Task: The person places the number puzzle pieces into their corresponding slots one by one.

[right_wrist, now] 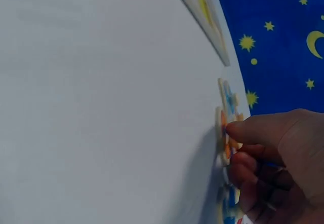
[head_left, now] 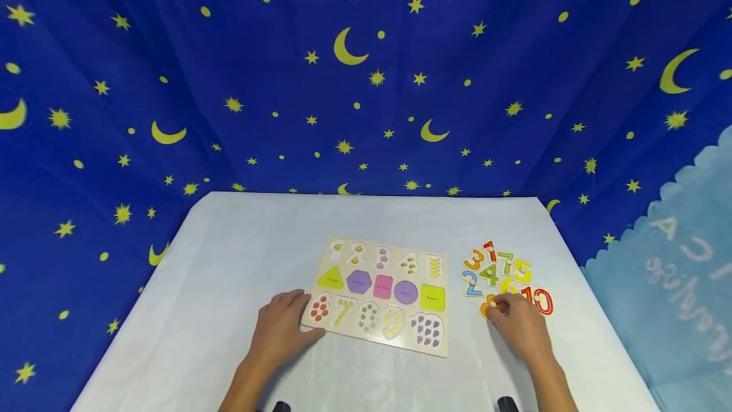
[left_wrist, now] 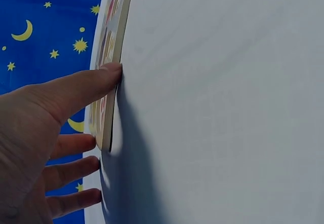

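A pale wooden puzzle board [head_left: 366, 332] lies on the table, with number-shaped recesses in two rows and coloured shapes between them. My left hand [head_left: 281, 326] rests at its near left corner. In the left wrist view the thumb touches the board's front edge [left_wrist: 115, 100], the other fingers fairly straight beside the corner. To the right of the board, my right hand [head_left: 519, 323] pinches an orange number piece [head_left: 485, 308] between thumb and index finger; the hand partly covers it. This piece lies at the near side of a group of number pieces.
Around the right hand lie a blue 2 [head_left: 471, 284], a green 4 [head_left: 489, 274], an orange 3 [head_left: 473, 260], a yellow 5 [head_left: 522, 271] and a red 10 [head_left: 543, 301], among others. A white cover [head_left: 240, 240] spreads over the table; a blue star-patterned cloth [head_left: 297, 119] hangs behind.
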`<state>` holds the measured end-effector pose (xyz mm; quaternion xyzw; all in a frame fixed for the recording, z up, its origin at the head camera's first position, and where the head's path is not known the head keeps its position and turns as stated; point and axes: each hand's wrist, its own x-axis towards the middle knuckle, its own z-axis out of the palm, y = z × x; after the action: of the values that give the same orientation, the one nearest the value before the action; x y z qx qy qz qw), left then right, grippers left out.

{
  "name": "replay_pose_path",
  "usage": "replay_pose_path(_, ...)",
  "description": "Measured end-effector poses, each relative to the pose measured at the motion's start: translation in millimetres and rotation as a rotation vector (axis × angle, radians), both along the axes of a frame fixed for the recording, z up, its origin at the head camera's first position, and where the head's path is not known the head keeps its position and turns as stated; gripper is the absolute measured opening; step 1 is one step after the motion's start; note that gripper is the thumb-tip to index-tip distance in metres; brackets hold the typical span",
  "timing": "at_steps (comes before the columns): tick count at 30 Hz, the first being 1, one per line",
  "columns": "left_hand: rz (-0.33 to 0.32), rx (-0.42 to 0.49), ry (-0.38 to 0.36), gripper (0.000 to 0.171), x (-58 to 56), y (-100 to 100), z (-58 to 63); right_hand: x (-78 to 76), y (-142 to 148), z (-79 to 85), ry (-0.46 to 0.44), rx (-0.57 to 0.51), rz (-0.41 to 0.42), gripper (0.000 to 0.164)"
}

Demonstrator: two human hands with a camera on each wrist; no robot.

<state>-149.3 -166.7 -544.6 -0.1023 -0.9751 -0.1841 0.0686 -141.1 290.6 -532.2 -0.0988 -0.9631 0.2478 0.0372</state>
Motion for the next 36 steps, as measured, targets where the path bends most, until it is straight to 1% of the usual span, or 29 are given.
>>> replay_pose_path(3, 0.013, -0.011, -0.020, 0.077, 0.1, 1, 0.9, -0.9, 0, -2.4, 0.026, 0.007, -0.002, 0.030)
replay_pose_path(6, 0.014, -0.018, -0.028, 0.077, 0.3, 1, 1.5, -1.6, 0, -3.0, 0.034, 0.009, -0.010, 0.028)
replay_pose_path(13, 0.003, -0.022, -0.008, 0.077, -0.6, 1, -0.9, -2.1, 3, -3.2, 0.042, 0.010, -0.030, 0.025)
replay_pose_path(17, 0.001, -0.026, -0.014, 0.077, 1.5, 1, -1.0, -1.5, 3, -3.6, 0.035, 0.004, -0.034, 0.025)
replay_pose_path(22, 0.008, -0.038, -0.019, 0.076, 2.7, 0, 0.8, -2.5, 0, -5.7, 0.058, -0.002, -0.022, 0.025)
replay_pose_path(31, 0.010, -0.031, 0.000, 0.075, 3.9, -2, 1.1, -2.5, -7, -2.5, 0.118, -0.023, 0.011, 0.024)
replay_pose_path(36, 0.000, -0.034, -0.009, 0.074, 4.0, -2, 0.8, -2.1, -13, -0.5, 0.096, -0.037, 0.005, 0.024)
